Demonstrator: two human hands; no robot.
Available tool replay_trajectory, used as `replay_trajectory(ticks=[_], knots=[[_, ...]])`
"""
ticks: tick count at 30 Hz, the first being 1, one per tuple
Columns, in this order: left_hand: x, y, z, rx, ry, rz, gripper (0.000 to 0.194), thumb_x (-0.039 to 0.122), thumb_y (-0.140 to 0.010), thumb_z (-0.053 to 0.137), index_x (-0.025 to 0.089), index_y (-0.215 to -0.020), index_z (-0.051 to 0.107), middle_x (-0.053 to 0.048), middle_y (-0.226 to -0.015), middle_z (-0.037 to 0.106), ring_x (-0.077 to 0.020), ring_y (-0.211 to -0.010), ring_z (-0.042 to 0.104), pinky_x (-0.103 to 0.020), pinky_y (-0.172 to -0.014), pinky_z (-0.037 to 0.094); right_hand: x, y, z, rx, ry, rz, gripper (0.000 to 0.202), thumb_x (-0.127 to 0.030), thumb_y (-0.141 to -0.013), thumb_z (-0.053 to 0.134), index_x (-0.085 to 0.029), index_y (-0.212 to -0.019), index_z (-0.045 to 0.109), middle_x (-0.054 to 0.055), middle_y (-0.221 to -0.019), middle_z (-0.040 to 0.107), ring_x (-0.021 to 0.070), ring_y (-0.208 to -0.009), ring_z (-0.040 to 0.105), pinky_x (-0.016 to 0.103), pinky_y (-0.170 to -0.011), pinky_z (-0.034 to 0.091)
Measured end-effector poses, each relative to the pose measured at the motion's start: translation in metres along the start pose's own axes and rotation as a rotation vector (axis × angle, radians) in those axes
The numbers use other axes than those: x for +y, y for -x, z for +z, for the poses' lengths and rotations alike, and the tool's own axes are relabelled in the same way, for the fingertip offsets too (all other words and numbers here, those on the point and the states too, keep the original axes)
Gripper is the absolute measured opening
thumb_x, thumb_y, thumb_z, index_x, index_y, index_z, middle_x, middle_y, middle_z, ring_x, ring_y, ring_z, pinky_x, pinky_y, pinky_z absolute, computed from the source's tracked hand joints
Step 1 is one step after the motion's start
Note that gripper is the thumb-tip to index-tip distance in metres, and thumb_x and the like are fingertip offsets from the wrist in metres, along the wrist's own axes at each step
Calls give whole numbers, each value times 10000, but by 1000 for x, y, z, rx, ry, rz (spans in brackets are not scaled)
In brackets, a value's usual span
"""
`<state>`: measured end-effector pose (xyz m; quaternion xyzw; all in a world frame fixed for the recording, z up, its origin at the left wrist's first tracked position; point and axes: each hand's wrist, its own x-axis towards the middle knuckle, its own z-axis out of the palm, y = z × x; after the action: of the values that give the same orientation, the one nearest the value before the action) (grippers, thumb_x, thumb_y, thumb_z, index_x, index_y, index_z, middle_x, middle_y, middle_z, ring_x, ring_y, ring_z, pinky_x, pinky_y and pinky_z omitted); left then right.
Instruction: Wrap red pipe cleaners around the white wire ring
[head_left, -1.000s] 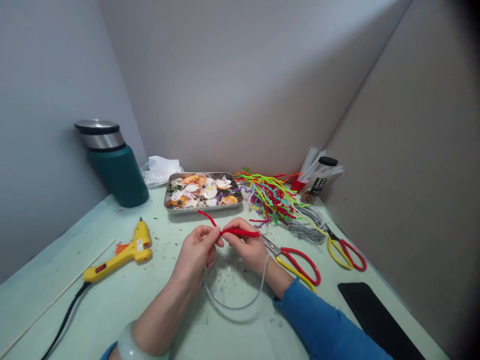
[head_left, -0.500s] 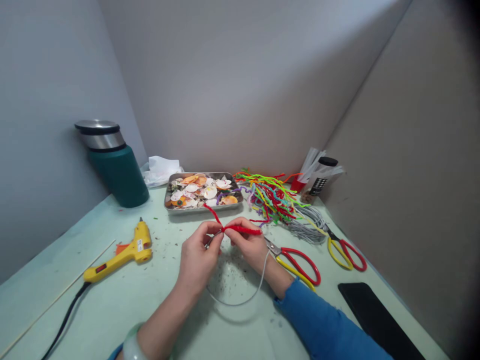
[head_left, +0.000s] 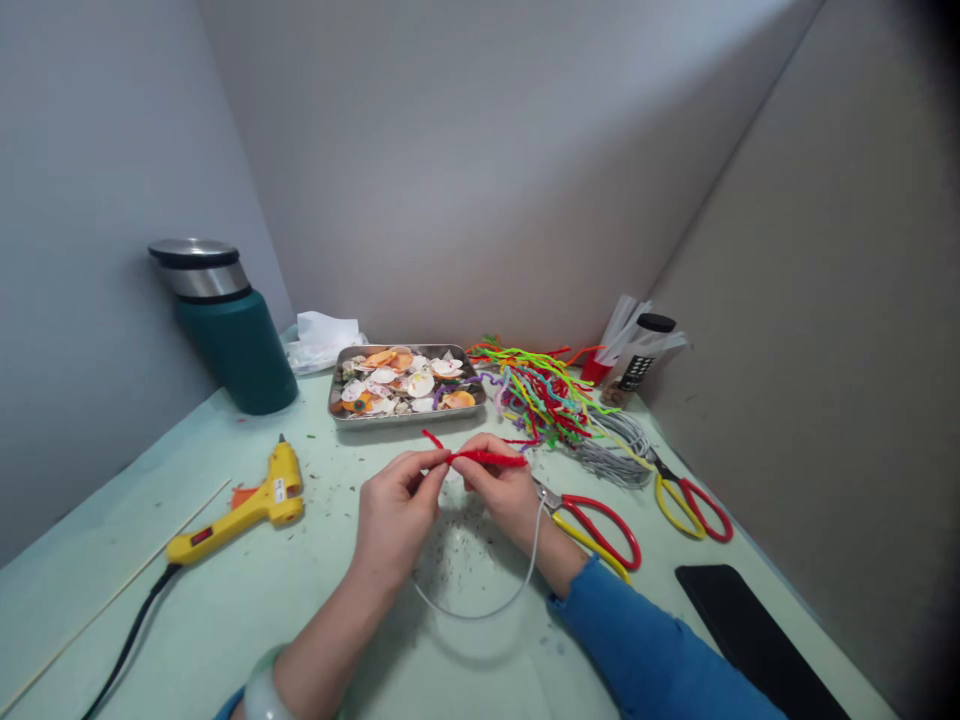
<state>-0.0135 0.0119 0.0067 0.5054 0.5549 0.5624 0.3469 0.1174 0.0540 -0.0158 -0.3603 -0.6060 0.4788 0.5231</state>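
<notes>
Between both hands, above the table, is a red pipe cleaner (head_left: 491,458). My left hand (head_left: 397,500) pinches it at its left part, thumb against forefinger, and a short red end sticks up beyond the fingertips. My right hand (head_left: 504,490) is closed on it close by, with the longer red stretch lying across the fingers. A grey wire (head_left: 487,614) hangs in a loop below the hands; its ends run behind the fingers, so how it joins the red piece is hidden. Scissors (head_left: 600,535) with red and yellow handles lie beside my right wrist.
A metal tray (head_left: 409,422) of shells stands behind the hands. Right of it lie tangled pipe cleaners (head_left: 551,395), a grey wire coil (head_left: 619,460) and second scissors (head_left: 694,505). At left are a yellow glue gun (head_left: 240,510) and a green bottle (head_left: 244,350). A black slab (head_left: 750,630) lies front right.
The upright red end has become shorter and lower as the left fingers fold over the pipe cleaner. Both hands stay nearly in place; the grey loop shifts slightly.
</notes>
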Motion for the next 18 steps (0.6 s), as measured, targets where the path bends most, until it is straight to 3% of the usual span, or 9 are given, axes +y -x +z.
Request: replay_trajectory(ticks=[18], knots=[[-3,-2,-1,-37,-32,14,160,324,-720,649,238,-809,751,-49,-907,684,-96,-460,484,-227,-419,363,3,0,-1,-14,5,-49,141,-327,-761,644,-196,-748,593,-31,-618,538,114,-558,501,242,-539,404]])
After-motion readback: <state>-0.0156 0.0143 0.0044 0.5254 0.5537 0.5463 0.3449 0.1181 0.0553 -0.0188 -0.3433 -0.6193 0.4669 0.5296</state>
